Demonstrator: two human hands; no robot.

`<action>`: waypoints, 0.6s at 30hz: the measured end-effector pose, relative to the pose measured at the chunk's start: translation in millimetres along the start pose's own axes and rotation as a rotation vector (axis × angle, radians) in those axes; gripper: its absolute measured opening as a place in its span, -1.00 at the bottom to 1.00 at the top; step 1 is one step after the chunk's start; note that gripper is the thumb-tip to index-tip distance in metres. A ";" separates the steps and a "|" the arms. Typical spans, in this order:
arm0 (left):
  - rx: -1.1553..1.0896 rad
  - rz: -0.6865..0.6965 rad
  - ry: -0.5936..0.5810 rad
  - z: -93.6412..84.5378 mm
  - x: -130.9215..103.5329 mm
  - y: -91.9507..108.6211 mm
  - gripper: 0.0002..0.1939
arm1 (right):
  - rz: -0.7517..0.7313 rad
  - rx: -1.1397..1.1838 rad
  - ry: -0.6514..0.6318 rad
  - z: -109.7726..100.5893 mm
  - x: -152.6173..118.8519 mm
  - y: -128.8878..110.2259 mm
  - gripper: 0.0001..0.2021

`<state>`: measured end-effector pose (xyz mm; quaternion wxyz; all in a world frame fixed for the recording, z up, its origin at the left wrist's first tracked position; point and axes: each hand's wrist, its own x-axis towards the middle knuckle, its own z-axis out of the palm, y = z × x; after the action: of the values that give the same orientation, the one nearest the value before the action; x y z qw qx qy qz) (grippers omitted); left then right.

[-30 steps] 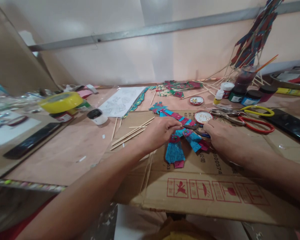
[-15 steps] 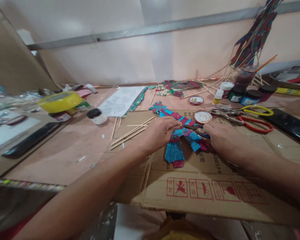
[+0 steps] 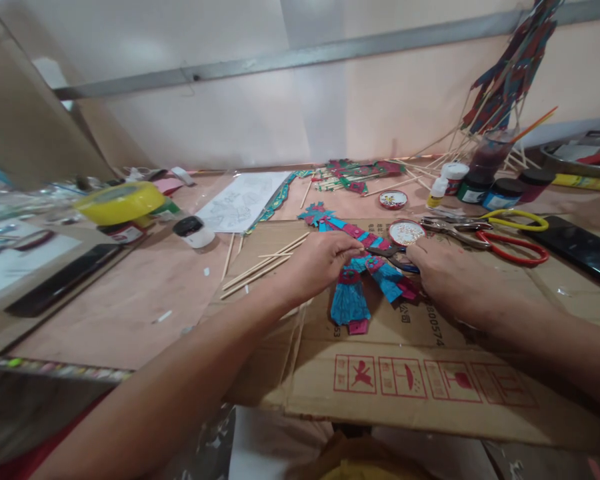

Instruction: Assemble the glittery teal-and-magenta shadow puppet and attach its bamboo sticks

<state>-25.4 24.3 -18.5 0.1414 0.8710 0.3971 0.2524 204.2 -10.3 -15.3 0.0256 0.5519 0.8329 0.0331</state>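
My right hand (image 3: 443, 273) is wrapped round the handles of small pliers (image 3: 391, 253) with dark jaws pointing left. Fingers of my left hand (image 3: 327, 261) are pinched together at the jaw tips; whatever is between them is too small to make out. Under both hands lies a flat blue and magenta jointed paper figure (image 3: 350, 305), its middle partly covered by my left hand. Beyond the pliers sits a red-rimmed round lid (image 3: 407, 233) with tiny beads in it.
A cardboard sheet (image 3: 360, 427) lies beneath the work. Left of it are thin wooden sticks (image 3: 260, 267), a white jar (image 3: 194, 231) and yellow tape (image 3: 120, 202). At right lie red-handled pliers (image 3: 517, 251), yellow-handled scissors (image 3: 517, 217), a black phone (image 3: 575, 250) and paint jars (image 3: 503, 195).
Almost nothing differs. Both hands and the pliers keep their place over the paper figure, with only a very slight shift of the whole view.
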 end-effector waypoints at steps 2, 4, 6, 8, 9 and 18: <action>0.006 0.007 0.019 0.7 -1.1 0.6 -0.77 | 0.004 -0.004 -0.002 -2.0 -0.4 -1.9 -0.81; 0.021 0.022 0.035 1.5 -2.1 0.8 -0.78 | 0.007 -0.004 -0.013 -4.0 -0.8 -3.2 -0.81; 0.042 0.042 0.051 2.3 -2.8 0.0 -0.79 | 0.010 0.002 -0.031 -5.4 -1.3 -4.0 -0.81; 0.058 0.069 0.065 3.2 -3.3 -1.1 -0.80 | 0.016 0.000 -0.039 -5.7 -1.6 -4.3 -0.81; 0.064 0.083 0.071 3.6 -3.5 -1.6 -0.80 | 0.016 -0.004 -0.041 -5.4 -1.8 -4.2 -0.81; 0.060 0.075 0.055 1.3 -1.1 -1.2 -0.78 | -0.016 0.030 -0.007 -3.8 -0.3 -0.3 -0.83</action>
<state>-26.0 24.2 -20.5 0.0945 0.8819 0.3751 0.2693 203.7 -10.8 -11.4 0.0205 0.5456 0.8376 0.0186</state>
